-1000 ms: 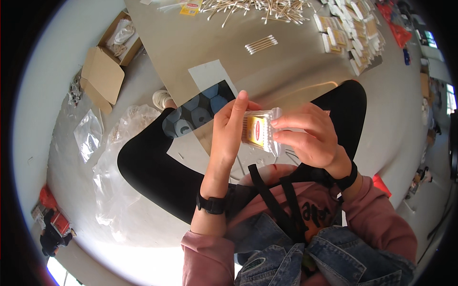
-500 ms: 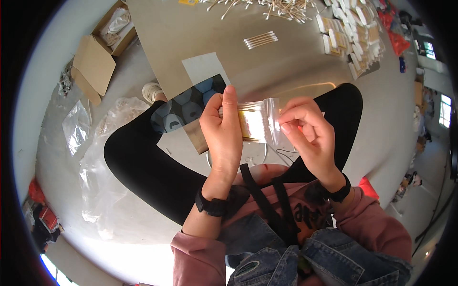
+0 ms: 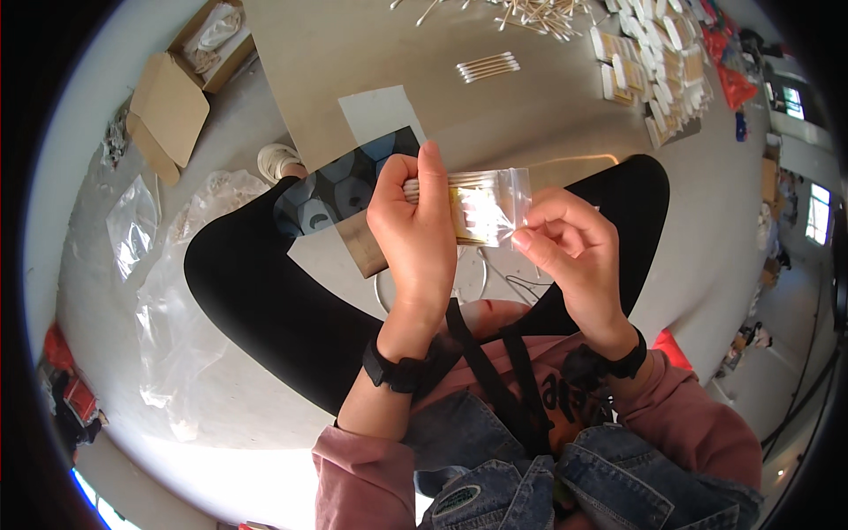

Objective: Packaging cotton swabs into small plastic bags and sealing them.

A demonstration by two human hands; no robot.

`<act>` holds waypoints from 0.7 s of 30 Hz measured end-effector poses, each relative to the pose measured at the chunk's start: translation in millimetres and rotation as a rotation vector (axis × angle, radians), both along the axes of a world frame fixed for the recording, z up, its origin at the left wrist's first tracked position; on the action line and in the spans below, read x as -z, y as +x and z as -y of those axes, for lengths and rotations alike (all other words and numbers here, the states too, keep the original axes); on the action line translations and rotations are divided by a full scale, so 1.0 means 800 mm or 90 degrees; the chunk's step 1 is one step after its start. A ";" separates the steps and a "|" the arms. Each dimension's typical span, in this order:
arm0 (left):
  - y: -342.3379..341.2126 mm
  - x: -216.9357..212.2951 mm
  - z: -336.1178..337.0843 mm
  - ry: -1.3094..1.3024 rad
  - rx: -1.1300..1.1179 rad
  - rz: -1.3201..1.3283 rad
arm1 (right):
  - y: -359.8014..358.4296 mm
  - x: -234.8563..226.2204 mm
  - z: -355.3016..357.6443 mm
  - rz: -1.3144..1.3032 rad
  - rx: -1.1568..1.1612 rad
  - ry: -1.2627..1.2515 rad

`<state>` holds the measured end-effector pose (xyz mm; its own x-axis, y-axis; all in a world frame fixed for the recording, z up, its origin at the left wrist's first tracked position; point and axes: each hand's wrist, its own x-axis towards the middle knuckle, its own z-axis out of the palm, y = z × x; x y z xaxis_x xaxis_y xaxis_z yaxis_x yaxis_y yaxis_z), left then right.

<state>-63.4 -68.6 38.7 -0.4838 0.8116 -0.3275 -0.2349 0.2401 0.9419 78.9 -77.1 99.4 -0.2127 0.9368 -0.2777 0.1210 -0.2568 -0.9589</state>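
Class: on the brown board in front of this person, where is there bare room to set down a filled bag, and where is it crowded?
Free: the brown board between the swab row and the knees. Crowded: the far right, where filled packets pile up, and the far edge's loose swabs.

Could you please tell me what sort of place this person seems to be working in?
Probably an informal packing workspace on a floor: loose cotton swabs, a pile of filled packets and an open cardboard box lie around the seated person.

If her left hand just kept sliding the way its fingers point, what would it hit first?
The left hand points up the picture, away from the body. Past the small clear bag it holds, it would probably first meet the brown cardboard sheet on the floor, though depth is hard to judge.
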 end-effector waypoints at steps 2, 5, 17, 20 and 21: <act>-0.002 -0.002 0.000 -0.006 0.001 -0.005 | 0.004 -0.004 -0.002 0.093 -0.045 0.078; -0.004 0.000 -0.001 -0.002 -0.001 -0.014 | 0.001 -0.013 -0.007 0.115 -0.061 0.055; -0.005 -0.004 0.001 -0.026 0.046 -0.019 | 0.022 -0.013 -0.033 0.114 -0.202 0.020; -0.004 -0.006 0.001 -0.038 0.054 -0.019 | 0.023 -0.012 -0.038 0.129 -0.223 0.004; -0.004 -0.007 0.001 -0.046 0.056 -0.020 | 0.022 -0.010 -0.038 0.112 -0.214 -0.026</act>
<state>-66.4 -69.2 44.0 -0.4231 0.8258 -0.3730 -0.1807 0.3265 0.9278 96.6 -46.4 107.5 -0.4522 0.8101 -0.3732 0.3676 -0.2120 -0.9055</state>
